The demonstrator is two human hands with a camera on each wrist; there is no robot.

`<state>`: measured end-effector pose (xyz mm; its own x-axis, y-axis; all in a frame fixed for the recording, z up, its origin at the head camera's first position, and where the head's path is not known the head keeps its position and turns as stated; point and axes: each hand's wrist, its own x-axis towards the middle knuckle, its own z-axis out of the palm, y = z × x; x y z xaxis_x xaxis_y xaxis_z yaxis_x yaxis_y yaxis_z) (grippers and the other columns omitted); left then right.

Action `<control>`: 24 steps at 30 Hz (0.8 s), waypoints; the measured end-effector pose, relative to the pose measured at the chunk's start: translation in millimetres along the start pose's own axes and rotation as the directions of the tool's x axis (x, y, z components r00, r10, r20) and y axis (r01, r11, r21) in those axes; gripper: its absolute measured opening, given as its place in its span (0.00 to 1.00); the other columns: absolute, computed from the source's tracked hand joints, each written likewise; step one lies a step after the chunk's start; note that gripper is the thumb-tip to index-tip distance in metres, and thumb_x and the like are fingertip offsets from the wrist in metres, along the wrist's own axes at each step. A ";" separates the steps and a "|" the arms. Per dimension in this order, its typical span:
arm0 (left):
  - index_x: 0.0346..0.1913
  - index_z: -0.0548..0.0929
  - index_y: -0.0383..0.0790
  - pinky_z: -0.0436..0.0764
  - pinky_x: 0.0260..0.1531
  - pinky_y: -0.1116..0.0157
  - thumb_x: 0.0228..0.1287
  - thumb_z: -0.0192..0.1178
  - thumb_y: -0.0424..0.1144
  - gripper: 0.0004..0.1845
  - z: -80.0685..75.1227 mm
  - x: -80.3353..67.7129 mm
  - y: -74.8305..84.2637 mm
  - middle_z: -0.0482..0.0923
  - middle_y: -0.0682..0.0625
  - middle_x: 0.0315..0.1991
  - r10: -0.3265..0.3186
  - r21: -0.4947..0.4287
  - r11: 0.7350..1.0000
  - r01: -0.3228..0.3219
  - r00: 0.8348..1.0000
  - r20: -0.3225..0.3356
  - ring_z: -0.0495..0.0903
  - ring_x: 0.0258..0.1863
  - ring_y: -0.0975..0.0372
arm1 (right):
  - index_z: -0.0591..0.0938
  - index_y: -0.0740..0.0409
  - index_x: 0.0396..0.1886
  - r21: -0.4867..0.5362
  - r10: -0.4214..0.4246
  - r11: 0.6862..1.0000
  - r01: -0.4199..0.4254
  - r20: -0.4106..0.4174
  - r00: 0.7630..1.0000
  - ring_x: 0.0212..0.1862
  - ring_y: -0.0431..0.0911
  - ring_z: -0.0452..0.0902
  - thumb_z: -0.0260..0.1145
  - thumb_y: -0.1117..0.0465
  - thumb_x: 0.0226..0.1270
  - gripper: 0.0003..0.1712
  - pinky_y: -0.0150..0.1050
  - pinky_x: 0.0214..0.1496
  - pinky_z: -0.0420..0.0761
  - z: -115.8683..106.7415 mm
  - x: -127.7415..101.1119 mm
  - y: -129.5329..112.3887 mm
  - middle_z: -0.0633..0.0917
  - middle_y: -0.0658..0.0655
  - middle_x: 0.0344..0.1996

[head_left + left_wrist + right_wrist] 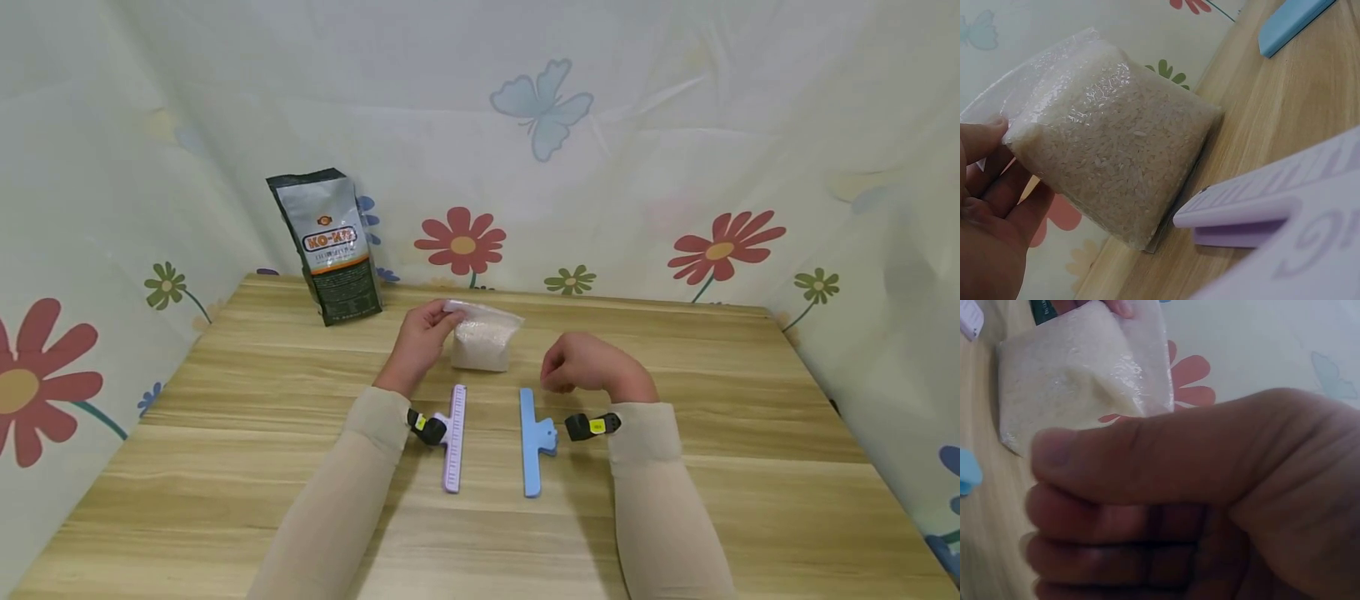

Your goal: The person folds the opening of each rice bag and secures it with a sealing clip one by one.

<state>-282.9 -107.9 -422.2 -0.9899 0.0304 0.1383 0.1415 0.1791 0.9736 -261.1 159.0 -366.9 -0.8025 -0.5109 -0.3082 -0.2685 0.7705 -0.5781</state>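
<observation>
Left hand (420, 337) pinches the top of a clear bag of rice (483, 337) standing mid-table (225, 467), right hand (581, 365) curled empty beside it, with purple (454, 437) and blue sealing clips (532, 442) nearer.

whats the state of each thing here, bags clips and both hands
rice bag: upright on the table, top unclipped, held at its top edge
left hand: pinches the rice bag's top
right hand: curled, holds nothing, apart from the bag
purple clip: flat on the table, untouched
blue clip: flat on the table, untouched
dark bag: upright against the backdrop, top folded shut
</observation>
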 end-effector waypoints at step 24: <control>0.47 0.84 0.41 0.73 0.37 0.66 0.68 0.60 0.45 0.13 -2.2 1.9 -1.2 0.85 0.49 0.37 0.004 0.003 1.000 -0.004 1.000 0.009 0.74 0.39 0.54 | 0.86 0.59 0.22 0.059 0.199 0.974 -0.218 0.232 0.952 0.24 0.44 0.79 0.76 0.56 0.51 0.11 0.40 0.33 0.82 20.3 5.3 11.9 0.87 0.54 0.22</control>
<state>-284.9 -110.2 -422.7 -0.9893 0.0397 0.1402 0.1452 0.1821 0.9725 -257.7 157.7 -390.8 -0.6941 -0.4215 -0.5836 -0.0555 0.8396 -0.5403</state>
